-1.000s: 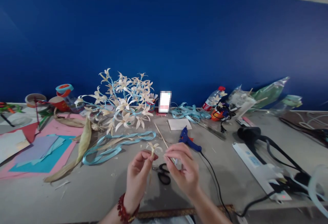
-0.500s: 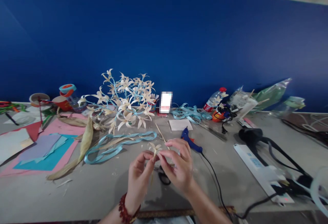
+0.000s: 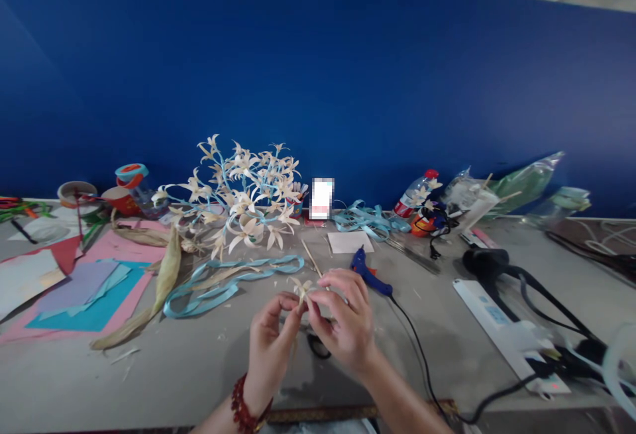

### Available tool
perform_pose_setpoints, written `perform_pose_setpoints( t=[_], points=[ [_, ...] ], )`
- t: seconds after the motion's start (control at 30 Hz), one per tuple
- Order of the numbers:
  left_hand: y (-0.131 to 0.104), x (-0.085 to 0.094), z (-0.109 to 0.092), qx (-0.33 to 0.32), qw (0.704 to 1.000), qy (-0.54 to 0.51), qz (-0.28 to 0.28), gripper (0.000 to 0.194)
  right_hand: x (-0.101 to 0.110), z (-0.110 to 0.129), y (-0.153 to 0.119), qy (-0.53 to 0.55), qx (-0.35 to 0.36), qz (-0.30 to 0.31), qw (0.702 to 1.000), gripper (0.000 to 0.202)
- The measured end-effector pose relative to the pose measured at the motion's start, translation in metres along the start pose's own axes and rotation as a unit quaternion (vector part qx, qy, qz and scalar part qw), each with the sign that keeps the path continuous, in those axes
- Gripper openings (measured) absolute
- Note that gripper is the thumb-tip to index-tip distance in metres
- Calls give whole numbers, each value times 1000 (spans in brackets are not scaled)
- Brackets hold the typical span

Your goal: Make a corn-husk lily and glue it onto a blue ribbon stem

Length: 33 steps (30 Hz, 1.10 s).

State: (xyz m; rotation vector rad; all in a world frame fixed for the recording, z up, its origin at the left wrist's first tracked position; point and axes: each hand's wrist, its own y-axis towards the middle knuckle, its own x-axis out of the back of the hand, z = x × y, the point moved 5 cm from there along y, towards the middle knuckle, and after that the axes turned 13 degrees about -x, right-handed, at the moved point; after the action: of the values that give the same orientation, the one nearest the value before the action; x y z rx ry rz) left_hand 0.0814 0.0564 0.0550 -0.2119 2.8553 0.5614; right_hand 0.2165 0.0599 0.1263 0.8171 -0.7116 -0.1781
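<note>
Between my two hands is a small cream husk flower (image 3: pixel 301 287) with pointed petals, held over the front middle of the table. My left hand (image 3: pixel 272 331) pinches its base from the left, thumb against fingertips. From the right, my right hand (image 3: pixel 346 318) pinches the same base, its other fingers curled above. Scissors (image 3: pixel 318 346) with black handles lie on the table below the hands, partly covered by them. Just beyond the right hand lies a thin wooden stick (image 3: pixel 312 256). A blue glue gun (image 3: pixel 370 273) rests to the right of it.
A bunch of cream flowers on blue stems (image 3: pixel 243 189) stands at the back. Blue ribbon (image 3: pixel 199 307), dried corn husks (image 3: pixel 169 271) and coloured paper (image 3: pixel 112 305) lie left. A white power strip (image 3: pixel 497 328) with cords lies right; a bottle (image 3: pixel 416 192) leans behind.
Both hands stay in nearly the same place, pinching the flower. The flower has shifted very slightly to the right; everything else is still.
</note>
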Motion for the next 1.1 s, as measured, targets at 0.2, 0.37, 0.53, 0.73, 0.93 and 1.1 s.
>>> perform_pose_setpoints(
  t=[0.2,0.37,0.53,0.73,0.93,1.1],
  points=[
    [1,-1,-2,-2,1000,22,14,15,-1,1,4,1,4,9,1000,21],
    [-1,3,1,-7,999,32,11,15,-3,0,4,7,0,19,1000,21],
    [0,4,-1,-11,1000,29,4,15,-4,-2,3,26,-12,29,999,22],
    [-1,7,-4,-7,1000,21,-19,16,-5,-2,2,67,-59,18,996,28],
    [-3,10,-4,-8,1000,22,-21,15,-13,-3,0,82,-95,35,991,27],
    [-3,11,-4,-7,1000,5,-25,15,-15,-4,0,98,-115,49,987,26]
  ],
)
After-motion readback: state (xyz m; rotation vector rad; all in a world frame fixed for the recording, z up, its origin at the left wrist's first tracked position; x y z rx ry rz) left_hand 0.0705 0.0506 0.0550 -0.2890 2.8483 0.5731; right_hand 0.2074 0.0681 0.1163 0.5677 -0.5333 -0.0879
